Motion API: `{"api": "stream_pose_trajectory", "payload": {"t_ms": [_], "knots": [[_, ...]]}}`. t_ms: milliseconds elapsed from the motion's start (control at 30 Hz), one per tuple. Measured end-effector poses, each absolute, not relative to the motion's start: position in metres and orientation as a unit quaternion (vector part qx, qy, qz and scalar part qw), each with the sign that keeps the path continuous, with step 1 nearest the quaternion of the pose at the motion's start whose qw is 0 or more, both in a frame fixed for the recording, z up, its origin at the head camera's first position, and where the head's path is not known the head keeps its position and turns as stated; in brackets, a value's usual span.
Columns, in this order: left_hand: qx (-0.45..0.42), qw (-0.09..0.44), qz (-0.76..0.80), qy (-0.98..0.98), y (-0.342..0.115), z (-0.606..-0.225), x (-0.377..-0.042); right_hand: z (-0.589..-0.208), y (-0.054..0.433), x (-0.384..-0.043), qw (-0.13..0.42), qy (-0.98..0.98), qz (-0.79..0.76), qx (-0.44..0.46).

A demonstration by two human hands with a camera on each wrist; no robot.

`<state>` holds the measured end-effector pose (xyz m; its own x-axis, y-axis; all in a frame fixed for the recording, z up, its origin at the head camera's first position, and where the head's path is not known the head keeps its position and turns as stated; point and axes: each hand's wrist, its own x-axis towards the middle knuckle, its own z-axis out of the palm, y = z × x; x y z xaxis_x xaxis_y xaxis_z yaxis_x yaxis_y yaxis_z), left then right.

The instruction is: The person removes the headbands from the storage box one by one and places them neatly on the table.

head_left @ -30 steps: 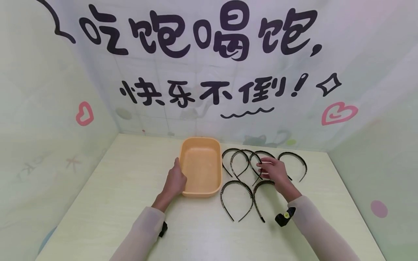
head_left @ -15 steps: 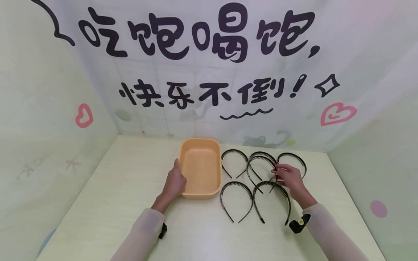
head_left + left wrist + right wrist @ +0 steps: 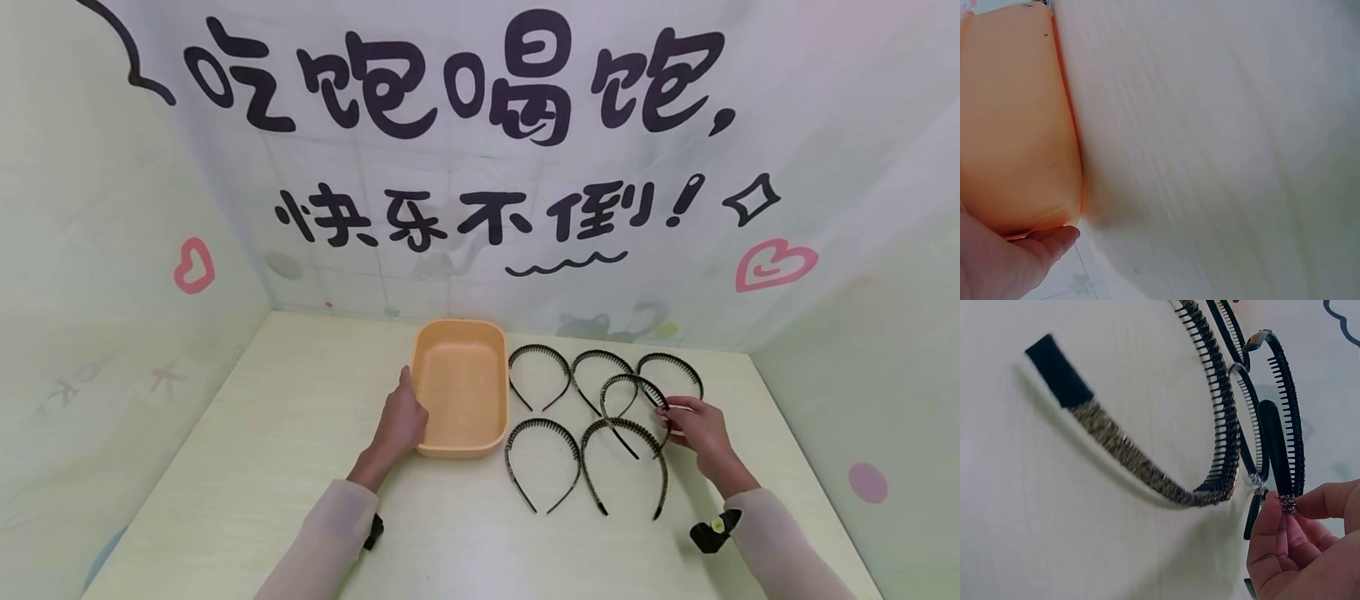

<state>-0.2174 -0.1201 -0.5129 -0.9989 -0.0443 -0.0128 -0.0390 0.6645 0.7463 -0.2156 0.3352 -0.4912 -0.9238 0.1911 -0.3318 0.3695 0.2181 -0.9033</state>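
My left hand (image 3: 401, 414) grips the left side of an orange plastic tub (image 3: 462, 379), thumb at its rim. In the left wrist view the fingers (image 3: 1054, 244) lie against the tub's outer wall (image 3: 1019, 125). My right hand (image 3: 697, 429) pinches one arm of a black toothed headband (image 3: 628, 377) between thumb and fingertips. This headband overlaps its neighbours in the head view. In the right wrist view, the pinched end (image 3: 1277, 447) points up past the fingers. Just in front lies a headband with glittery trim (image 3: 1135, 456).
Flat to the right of the tub, a back row holds a left headband (image 3: 538, 347), a middle one (image 3: 600, 354) and a right one (image 3: 670, 357). Nearer is another headband (image 3: 542, 422). The pale table (image 3: 465, 533) is walled by printed fabric (image 3: 420, 283).
The right hand has carried its headband rightward and toward me, from over the back row to above the front right headband. The left hand and the tub have stayed in place.
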Motion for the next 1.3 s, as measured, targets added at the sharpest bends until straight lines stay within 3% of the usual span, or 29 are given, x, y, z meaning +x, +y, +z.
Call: {"api": "stream_pose_trajectory", "payload": {"t_ms": [1300], "knots": [[0.023, 0.008, -0.406, -0.913, -0.120, -0.513, -0.219, -0.506, 0.378, -0.191, 0.058, 0.779, -0.579, 0.233]]}}
